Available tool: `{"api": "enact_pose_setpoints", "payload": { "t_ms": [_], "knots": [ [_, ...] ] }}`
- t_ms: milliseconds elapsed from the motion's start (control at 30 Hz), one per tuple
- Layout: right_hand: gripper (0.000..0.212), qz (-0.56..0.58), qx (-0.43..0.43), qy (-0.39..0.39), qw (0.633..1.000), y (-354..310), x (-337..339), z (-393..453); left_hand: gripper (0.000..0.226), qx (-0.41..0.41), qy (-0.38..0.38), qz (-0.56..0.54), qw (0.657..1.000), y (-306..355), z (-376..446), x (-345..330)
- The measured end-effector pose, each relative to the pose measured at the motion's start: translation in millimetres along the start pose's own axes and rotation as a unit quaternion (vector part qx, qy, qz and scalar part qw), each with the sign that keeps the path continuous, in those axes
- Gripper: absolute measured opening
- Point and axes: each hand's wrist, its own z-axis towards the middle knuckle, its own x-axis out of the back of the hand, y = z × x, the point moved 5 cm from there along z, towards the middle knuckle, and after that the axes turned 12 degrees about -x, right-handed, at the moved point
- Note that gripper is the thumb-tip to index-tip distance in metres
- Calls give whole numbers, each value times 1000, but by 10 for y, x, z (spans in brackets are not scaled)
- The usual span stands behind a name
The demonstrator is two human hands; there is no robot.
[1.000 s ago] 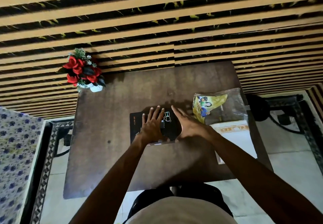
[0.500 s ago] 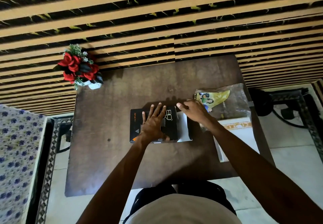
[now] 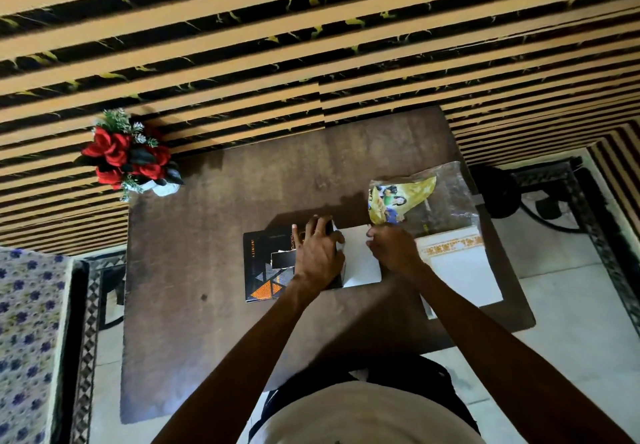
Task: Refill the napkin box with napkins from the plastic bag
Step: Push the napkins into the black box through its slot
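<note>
A black napkin box point(image 3: 266, 270) with orange triangles lies flat in the middle of the brown table point(image 3: 194, 322). My left hand point(image 3: 317, 251) lies over the box's right end, fingers curled over its far edge. The box's white end flap point(image 3: 360, 265) stands open to the right, and my right hand point(image 3: 393, 249) pinches its right edge. Just right of that hand lies the clear plastic bag point(image 3: 446, 194) with a yellow printed label, and a white stack of napkins point(image 3: 460, 270) sits in its near part.
A small pot of red artificial flowers point(image 3: 128, 158) stands at the table's far left corner. A striped wall runs behind the table. A blue-flowered cloth point(image 3: 24, 339) is at the left, and tiled floor lies on the right.
My right hand has come from the plastic bag back to the box's end and closed on the white flap, which now lies open wider. My left hand shifted to the box's right end.
</note>
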Motion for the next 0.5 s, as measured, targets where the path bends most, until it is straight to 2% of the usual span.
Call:
{"api": "enact_pose_setpoints", "payload": {
  "t_ms": [67,167,267,367,500],
  "knots": [
    [30,72,-52,25,996,187,146,-94,47,24,-45,33,998,52,94,-54],
    [37,135,-72,91,984,598,366,-268,72,46,-130,86,987,88,130,-159],
    [61,128,-181,122,967,1193,482,-355,96,50,-160,112,979,114,138,-217],
    [93,110,-285,41,951,1771,492,-368,113,66,-172,115,976,164,145,-231],
    [115,127,-292,-46,947,2272,502,-356,124,86,-198,126,968,322,143,-306]
  ]
}}
